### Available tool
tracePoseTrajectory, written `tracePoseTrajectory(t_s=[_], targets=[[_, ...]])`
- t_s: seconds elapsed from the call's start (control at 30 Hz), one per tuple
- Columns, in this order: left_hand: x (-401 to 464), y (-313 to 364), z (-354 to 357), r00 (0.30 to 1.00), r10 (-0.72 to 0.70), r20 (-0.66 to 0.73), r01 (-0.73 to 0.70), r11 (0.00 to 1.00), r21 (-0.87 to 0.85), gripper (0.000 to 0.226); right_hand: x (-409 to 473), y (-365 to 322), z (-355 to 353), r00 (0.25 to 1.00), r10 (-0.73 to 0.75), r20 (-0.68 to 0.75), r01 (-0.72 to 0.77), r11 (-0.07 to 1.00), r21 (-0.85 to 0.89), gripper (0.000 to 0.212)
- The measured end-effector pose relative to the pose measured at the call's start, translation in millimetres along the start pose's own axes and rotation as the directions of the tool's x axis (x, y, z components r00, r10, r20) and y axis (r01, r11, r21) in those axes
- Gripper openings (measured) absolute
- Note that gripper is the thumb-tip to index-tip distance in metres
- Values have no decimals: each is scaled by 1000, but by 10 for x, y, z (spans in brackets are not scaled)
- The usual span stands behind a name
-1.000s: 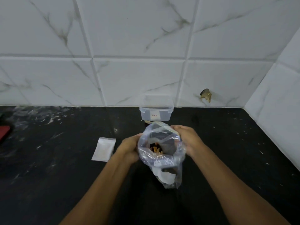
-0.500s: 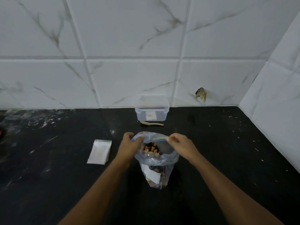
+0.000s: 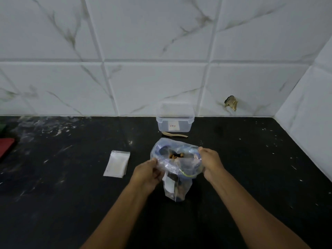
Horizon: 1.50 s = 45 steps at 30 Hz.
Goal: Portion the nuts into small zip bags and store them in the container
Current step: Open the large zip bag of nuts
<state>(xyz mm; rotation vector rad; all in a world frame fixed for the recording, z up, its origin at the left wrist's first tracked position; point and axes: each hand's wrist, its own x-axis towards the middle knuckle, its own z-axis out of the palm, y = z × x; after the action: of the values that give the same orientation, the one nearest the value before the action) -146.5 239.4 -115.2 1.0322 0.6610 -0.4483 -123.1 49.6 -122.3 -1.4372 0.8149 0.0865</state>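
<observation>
The clear bag of nuts (image 3: pixel 177 168) stands on the black table (image 3: pixel 251 168), its mouth held open between the left hand (image 3: pixel 148 172), pinching the near-left rim, and the right hand (image 3: pixel 210 161), gripping the right rim. A white label on the bag and another on the clear container (image 3: pixel 175 121) by the wall are too small to read. A small zip bag (image 3: pixel 117 163) lies flat left of the left hand.
</observation>
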Motion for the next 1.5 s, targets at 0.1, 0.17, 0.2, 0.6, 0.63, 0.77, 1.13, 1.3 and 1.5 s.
tracePoseTrajectory(t_s=[0.1, 0.17, 0.2, 0.6, 0.63, 0.77, 1.13, 1.3, 1.5], targets=[[9, 160, 41, 989, -80, 126, 98, 985, -145, 22, 27, -40, -87, 976, 216, 37, -216, 917, 337, 27], [-23, 186, 46, 974, -105, 200, 132, 983, -127, 23, 8, -90, -180, 950, 286, 124, -311, 859, 407, 31], [-37, 188, 55, 971, -116, 212, 140, 984, -105, 23, -13, -102, -216, 939, 305, 158, -343, 806, 483, 32], [261, 48, 127, 997, -69, 43, 39, 872, 488, 32, -137, 240, -239, 920, -365, 145, 378, 724, -577, 34], [246, 18, 118, 998, -31, 63, -5, 865, 501, 33, -143, 234, -198, 886, -406, 225, 455, 668, -588, 41], [14, -161, -7, 951, 295, 89, -272, 665, 696, 42, -93, 269, -60, 805, -482, 345, 571, 471, -673, 16], [-103, -368, -127, 988, 154, 0, -131, 841, 525, 19, -145, 173, 151, 971, -231, 57, 238, 936, -259, 34], [-3, -20, -75, 997, -45, 57, 47, 999, -26, 20, -121, 30, -52, 992, 84, 94, -99, 981, 168, 21], [99, 272, 35, 981, -154, 120, 171, 974, -150, 33, 8, -13, -381, 939, 187, 289, -320, 783, 533, 36]])
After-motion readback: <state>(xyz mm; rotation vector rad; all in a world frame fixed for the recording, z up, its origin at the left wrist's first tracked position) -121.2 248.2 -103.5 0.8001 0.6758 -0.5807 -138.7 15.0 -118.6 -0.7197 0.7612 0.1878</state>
